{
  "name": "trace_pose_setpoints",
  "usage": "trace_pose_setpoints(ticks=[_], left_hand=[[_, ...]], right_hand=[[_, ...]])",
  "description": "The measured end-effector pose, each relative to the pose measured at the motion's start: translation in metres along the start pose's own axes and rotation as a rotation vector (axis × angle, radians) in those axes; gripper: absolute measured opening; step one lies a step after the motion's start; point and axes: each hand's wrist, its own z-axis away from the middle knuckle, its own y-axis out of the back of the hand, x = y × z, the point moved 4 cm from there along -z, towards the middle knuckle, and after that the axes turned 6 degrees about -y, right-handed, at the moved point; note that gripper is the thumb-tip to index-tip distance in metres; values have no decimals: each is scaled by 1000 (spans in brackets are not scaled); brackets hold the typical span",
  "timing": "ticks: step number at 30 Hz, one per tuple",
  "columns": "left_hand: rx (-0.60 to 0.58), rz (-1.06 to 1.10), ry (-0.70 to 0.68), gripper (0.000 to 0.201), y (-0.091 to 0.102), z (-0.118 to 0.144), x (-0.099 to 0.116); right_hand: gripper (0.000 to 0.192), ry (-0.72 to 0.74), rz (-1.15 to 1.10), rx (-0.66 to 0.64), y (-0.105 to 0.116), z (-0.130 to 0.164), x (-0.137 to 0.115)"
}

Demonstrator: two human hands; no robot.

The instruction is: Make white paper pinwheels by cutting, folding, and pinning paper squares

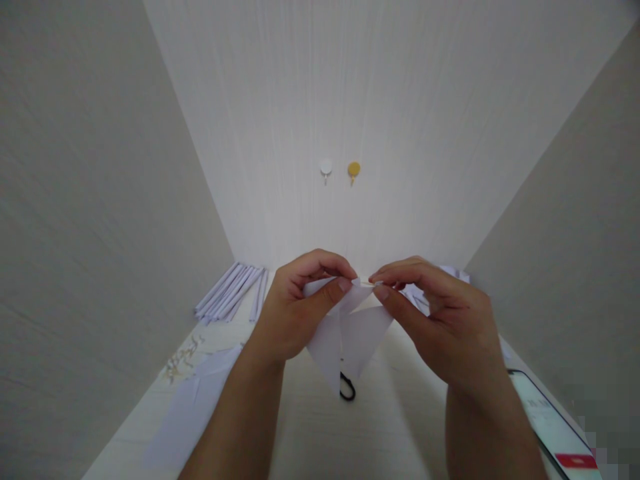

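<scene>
My left hand pinches a folded white sheet of paper by its upper edge, thumb in front and fingers behind. The sheet hangs in pointed flaps above the table. Close on the right, my right hand has its thumb and forefinger closed on a thin pale strip that reaches across to the paper's top corner. What the strip is made of is too small to tell. Below the paper, a black loop shows on the table; the paper covers the rest of it.
Several rolled white paper tubes lie at the back left. Nearer are a scatter of small thin pale pieces and flat white sheets. More white paper sits behind my right hand. A phone lies at right. Two hooks are on the back wall.
</scene>
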Motion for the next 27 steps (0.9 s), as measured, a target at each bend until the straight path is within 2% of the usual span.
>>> trace_pose_setpoints(ticks=[27], left_hand=[[-47, -22, 37, 3, -2, 0, 2]], right_hand=[[9, 35, 59, -56, 1, -1, -2]])
